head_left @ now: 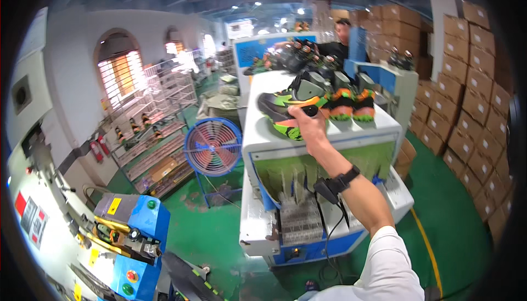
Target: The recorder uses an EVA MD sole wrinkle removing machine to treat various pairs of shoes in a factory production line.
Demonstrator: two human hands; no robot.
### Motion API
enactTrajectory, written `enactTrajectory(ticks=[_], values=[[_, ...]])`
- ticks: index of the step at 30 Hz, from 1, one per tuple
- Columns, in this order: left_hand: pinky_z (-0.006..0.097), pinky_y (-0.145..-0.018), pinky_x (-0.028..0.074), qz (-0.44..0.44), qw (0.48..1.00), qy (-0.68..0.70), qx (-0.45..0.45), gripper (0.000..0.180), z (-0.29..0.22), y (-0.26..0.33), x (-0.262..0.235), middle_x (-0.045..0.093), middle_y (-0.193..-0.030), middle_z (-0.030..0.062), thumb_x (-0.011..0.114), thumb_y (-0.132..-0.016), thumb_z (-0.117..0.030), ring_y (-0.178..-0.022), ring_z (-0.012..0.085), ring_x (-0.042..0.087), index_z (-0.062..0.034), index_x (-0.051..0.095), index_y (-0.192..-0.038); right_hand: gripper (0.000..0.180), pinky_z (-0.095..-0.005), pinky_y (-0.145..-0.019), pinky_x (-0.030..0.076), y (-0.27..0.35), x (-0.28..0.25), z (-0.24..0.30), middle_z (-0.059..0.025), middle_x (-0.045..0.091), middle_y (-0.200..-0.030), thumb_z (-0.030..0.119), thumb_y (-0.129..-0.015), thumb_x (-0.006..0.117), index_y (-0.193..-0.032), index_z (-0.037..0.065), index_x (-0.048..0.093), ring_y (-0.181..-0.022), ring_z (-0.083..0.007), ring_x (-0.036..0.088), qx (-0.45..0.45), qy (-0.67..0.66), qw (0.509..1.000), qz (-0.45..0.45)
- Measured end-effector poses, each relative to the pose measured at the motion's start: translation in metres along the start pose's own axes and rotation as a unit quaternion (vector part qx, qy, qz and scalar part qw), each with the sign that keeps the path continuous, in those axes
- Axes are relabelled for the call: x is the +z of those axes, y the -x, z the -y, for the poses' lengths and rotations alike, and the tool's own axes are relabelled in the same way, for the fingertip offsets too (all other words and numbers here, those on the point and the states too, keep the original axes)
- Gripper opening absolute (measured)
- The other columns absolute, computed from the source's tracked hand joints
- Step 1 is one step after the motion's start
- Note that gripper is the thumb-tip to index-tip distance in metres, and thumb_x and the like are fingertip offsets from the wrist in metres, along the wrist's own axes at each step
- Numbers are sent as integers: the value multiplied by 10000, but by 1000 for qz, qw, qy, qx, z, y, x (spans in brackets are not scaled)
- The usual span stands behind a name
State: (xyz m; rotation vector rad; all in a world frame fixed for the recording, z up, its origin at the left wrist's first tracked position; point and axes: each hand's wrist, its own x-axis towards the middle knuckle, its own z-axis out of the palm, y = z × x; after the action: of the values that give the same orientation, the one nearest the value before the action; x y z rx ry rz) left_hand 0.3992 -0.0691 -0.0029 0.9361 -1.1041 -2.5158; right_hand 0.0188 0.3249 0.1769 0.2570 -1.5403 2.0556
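My right hand (308, 126) reaches forward over a white machine top (329, 132) and is closed on a black, green and orange sports shoe (282, 109). The shoe rests on or just above that top; I cannot tell which. Close to its right stand more shoes of the same colours (341, 106), with dark grey uppers. A black wrist strap with a small device (336, 184) is on my right forearm, and a cable hangs from it. My left hand is out of view. A dark piece with yellow-green marks (189, 278) shows at the lower edge, its kind unclear.
A blue round fan (213, 147) stands left of the machine, near a shoe rack (151, 158). Blue machine boxes with buttons (144, 221) are at lower left. Cardboard boxes (466, 114) are stacked at right. Behind more dark shoes (299, 57), a person (335, 46) stands.
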Motion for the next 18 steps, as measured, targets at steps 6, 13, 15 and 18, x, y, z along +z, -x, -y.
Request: enactTrajectory(ticks=[6,13,15,18], values=[[355,-730,533,143,980,-112,-82,532,-32,0,51,625,-984,126,620,-713,-166,-845,278,628,-18,526,-1215,510,-562,-819,507,155,-25,46,-103,637,-1158,447,-875,507,-1239,93,560,-1014,-288,628,281,-318,905,33],[334,-766,538,283,926,-146,-201,593,2,-1,140,622,-998,115,583,-696,-59,-860,244,635,27,481,-1273,465,-394,-766,576,261,-154,27,-198,643,-1079,93,-763,663,-1185,-58,541,-931,-273,677,83,54,962,-256],[322,-770,536,284,903,-204,-248,568,21,-19,156,622,-990,103,565,-711,-44,-862,231,635,23,482,-1269,481,-366,-767,564,259,-183,15,-160,676,-1018,110,-729,731,-1147,-53,559,-908,-224,680,203,265,916,-221],[334,-850,505,298,902,-231,-210,556,60,-31,209,606,-1083,125,530,-737,-41,-982,239,614,12,455,-1286,661,-345,-834,537,249,-231,-28,-167,683,-1026,185,-689,789,-1258,-13,519,-934,-253,686,84,474,863,-153]])
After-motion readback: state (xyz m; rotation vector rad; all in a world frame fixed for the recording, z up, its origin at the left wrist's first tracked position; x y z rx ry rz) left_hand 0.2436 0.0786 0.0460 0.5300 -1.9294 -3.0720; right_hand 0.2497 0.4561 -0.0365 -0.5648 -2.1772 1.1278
